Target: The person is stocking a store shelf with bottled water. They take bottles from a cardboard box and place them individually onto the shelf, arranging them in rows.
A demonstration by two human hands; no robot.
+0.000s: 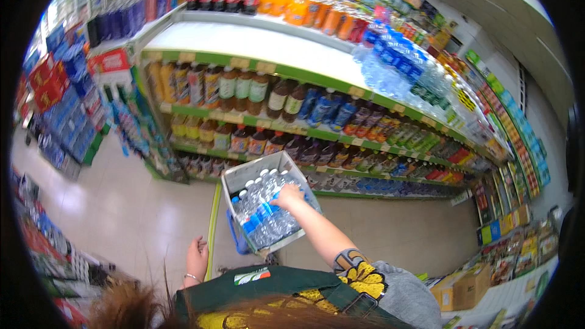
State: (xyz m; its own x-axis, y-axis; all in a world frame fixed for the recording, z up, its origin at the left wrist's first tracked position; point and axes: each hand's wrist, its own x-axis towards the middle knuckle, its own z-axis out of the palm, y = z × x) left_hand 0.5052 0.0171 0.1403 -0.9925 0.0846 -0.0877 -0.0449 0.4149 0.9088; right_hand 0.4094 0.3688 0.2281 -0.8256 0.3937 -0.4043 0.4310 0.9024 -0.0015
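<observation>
My right hand (289, 195) reaches into an open box (296, 239) filled with clear plastic water bottles (269, 228), some with white caps and blue labels. Its fingers are at the bottles; whether they grip one cannot be told. My left hand (197, 256), with a bracelet at the wrist, hangs over the floor left of the box, fingers loosely curled, holding nothing visible. Under the box's left side a blue object (237, 235) shows, perhaps a basket or stool. Beyond the box stands a shelf unit with a bare white top surface (256, 43).
Drink bottles (242, 89) line the shelf's lower levels; cola and orange soda bottles (292, 4) and blue-labelled water packs (393, 55) stand on top. Stacked goods (68, 114) are at the left. A cardboard box (461, 288) sits lower right. Tiled floor (374, 224) surrounds the box.
</observation>
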